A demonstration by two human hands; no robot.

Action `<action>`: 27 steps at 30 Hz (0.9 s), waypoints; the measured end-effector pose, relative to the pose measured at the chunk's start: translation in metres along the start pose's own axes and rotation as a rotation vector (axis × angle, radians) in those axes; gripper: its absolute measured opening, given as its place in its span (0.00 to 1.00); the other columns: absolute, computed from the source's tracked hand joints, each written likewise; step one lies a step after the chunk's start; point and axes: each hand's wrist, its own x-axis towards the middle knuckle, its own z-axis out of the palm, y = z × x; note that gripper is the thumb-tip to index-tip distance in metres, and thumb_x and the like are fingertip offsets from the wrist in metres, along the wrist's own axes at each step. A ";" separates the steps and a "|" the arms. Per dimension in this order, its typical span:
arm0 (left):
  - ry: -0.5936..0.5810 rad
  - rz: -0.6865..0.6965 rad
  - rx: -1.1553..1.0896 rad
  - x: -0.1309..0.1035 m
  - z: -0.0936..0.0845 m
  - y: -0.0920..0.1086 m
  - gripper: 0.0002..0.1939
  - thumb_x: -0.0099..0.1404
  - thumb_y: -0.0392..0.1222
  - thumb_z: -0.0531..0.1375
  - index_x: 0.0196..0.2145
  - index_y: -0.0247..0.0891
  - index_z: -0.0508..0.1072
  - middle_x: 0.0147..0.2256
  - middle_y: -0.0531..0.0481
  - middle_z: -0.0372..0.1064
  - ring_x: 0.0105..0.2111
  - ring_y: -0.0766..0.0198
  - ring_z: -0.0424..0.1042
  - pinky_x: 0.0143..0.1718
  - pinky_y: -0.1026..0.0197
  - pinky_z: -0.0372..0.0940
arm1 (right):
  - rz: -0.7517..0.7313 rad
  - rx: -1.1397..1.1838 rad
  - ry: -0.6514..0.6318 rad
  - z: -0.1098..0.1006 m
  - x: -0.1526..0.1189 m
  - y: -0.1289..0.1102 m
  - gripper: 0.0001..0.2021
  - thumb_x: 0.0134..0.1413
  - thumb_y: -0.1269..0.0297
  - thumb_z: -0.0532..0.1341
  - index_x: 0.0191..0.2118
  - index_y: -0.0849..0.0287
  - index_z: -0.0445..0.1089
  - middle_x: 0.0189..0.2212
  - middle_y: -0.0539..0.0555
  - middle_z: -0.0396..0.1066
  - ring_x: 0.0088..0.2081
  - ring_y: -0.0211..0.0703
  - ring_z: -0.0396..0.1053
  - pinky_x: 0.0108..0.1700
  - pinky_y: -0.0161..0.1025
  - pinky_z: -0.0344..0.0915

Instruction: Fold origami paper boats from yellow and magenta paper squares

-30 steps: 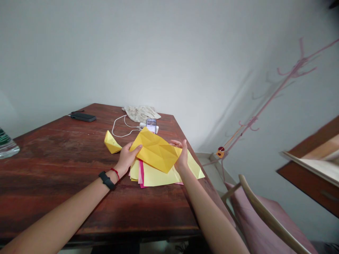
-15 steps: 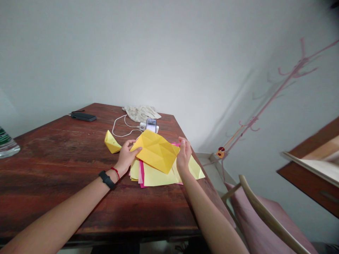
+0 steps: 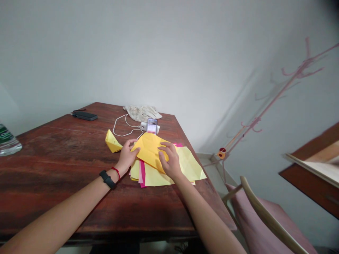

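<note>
A creased sheet of bright yellow paper is pinched at its left edge by my left hand, thumb on top. Over the right part of that sheet lies my right hand, its fingers spread; whether the fingertips press on it I cannot tell. Underneath is a stack of coloured paper, with pale yellow on top and pink and magenta edges showing. Left of my left hand sits a folded yellow paper piece on the dark red wooden table.
Behind the paper are a small device with a screen, a white cable and a crumpled cloth. A black power bank-like block and a bottle are at left. A chair and pink coat rack stand at right.
My right hand has moved left from the sheet's right edge to over its surface, fingers now spread. My left hand keeps its hold on the yellow sheet.
</note>
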 end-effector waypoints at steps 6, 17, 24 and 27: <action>0.000 -0.021 -0.030 -0.002 0.001 0.001 0.23 0.55 0.33 0.62 0.49 0.39 0.66 0.40 0.46 0.77 0.34 0.59 0.79 0.36 0.59 0.73 | 0.206 -0.055 -0.361 0.012 -0.006 0.006 0.20 0.63 0.55 0.58 0.56 0.56 0.70 0.64 0.63 0.58 0.65 0.56 0.57 0.65 0.56 0.55; -0.086 -0.204 -0.346 -0.008 0.009 0.009 0.36 0.56 0.33 0.67 0.60 0.43 0.59 0.44 0.44 0.76 0.38 0.59 0.79 0.39 0.56 0.75 | 0.410 -0.066 -0.636 0.022 -0.018 0.015 0.39 0.60 0.39 0.55 0.71 0.49 0.46 0.73 0.58 0.36 0.73 0.62 0.28 0.68 0.65 0.33; -0.321 -0.245 -0.458 -0.013 0.013 0.003 0.36 0.53 0.29 0.68 0.58 0.40 0.64 0.51 0.41 0.74 0.47 0.55 0.77 0.47 0.55 0.73 | 0.465 0.013 -0.603 0.024 -0.017 0.015 0.42 0.61 0.37 0.52 0.73 0.50 0.39 0.73 0.58 0.32 0.73 0.59 0.25 0.68 0.64 0.32; -0.319 -0.229 -0.501 -0.015 0.013 0.007 0.43 0.52 0.28 0.68 0.62 0.45 0.58 0.54 0.43 0.72 0.49 0.57 0.76 0.49 0.56 0.72 | 0.471 0.062 -0.541 0.026 -0.018 0.018 0.40 0.63 0.39 0.52 0.73 0.52 0.40 0.73 0.58 0.34 0.73 0.57 0.27 0.69 0.63 0.32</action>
